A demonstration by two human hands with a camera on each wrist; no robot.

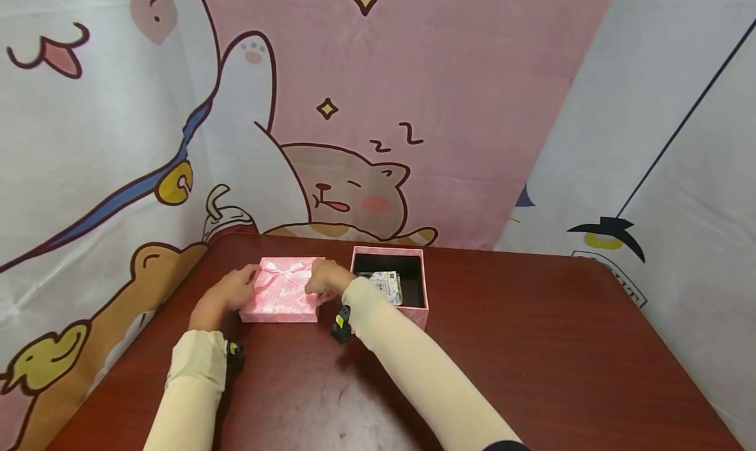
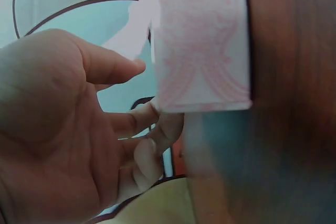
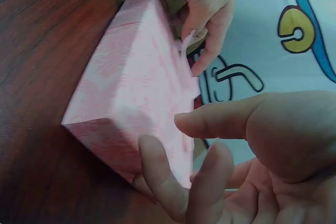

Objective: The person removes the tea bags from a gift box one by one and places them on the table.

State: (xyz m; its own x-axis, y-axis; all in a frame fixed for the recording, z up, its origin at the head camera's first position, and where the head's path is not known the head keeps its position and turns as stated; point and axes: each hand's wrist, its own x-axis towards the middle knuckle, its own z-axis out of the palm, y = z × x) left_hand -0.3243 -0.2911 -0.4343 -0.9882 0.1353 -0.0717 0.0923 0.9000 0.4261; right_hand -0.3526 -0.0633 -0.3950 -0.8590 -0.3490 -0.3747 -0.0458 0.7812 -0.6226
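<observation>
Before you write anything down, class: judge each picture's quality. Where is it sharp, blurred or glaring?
Head view: evenly lit and sharp, wide-angle bend at the edges, soft sheen on the table. Left wrist view: the pink lid is washed out and blurred, the wood smeared. Right wrist view: lid sharp enough, right hand near the lens soft.

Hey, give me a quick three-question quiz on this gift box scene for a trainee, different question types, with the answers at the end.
1. True or false: the pink lid with the bow sits on top of the open box.
2. Multiple choice: where does the open box stand relative to the lid in the head view? A) left of it B) right of it C) under it
3. Fill in: the left hand and right hand each touch one side of the ____.

Key: 1 false, the lid rests on the table beside the box; 2 B; 3 lid.
</observation>
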